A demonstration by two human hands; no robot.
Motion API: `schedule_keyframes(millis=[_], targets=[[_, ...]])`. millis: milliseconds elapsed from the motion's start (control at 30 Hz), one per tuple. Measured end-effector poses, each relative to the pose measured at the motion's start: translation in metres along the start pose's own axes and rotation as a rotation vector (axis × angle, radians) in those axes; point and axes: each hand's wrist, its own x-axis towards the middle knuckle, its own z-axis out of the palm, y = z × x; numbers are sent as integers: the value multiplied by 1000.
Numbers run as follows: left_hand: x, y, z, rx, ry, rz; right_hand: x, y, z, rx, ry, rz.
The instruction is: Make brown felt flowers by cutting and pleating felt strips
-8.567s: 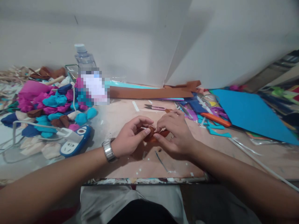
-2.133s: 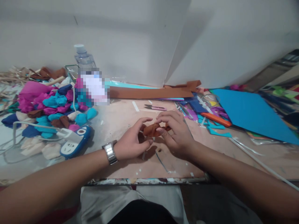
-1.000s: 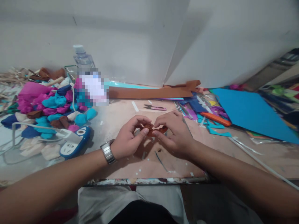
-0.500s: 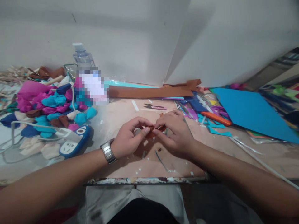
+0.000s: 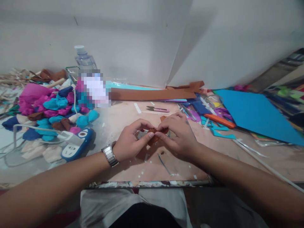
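Observation:
My left hand (image 5: 131,141) and my right hand (image 5: 177,134) meet over the middle of the table (image 5: 118,122), fingertips pinched together on a small piece of brown crepe paper (image 5: 154,135). Both hands are closed on it, thumbs and forefingers touching, and most of the paper is hidden between the fingers. A metal watch (image 5: 109,154) sits on my left wrist. Just beyond the hands lie small thread snips (image 5: 158,110).
A heap of pink, turquoise, blue and brown paper buds (image 5: 52,107) lies at the left, with a blue power strip (image 5: 76,144) and a water bottle (image 5: 84,61). Long brown paper strips (image 5: 152,94) lie by the wall. A blue sheet (image 5: 254,112), an orange cutter (image 5: 219,121) and scraps fill the right.
Two seconds ago the brown paper was a larger roll held loosely between opener hands; now both hands pinch it tightly together, and it shows much smaller.

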Motion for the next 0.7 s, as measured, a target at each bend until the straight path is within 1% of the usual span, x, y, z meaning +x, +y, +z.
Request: schedule_keyframes(millis=[200, 467, 700], targets=[[-1, -2, 0, 6, -10, -19, 0, -1, 0, 15, -3, -3], [0, 1, -1, 25, -30, -25, 0, -2, -1, 19, 10, -3], [-1, 1, -2, 17, -57, -9, 0, -2, 0, 15, 15, -11]])
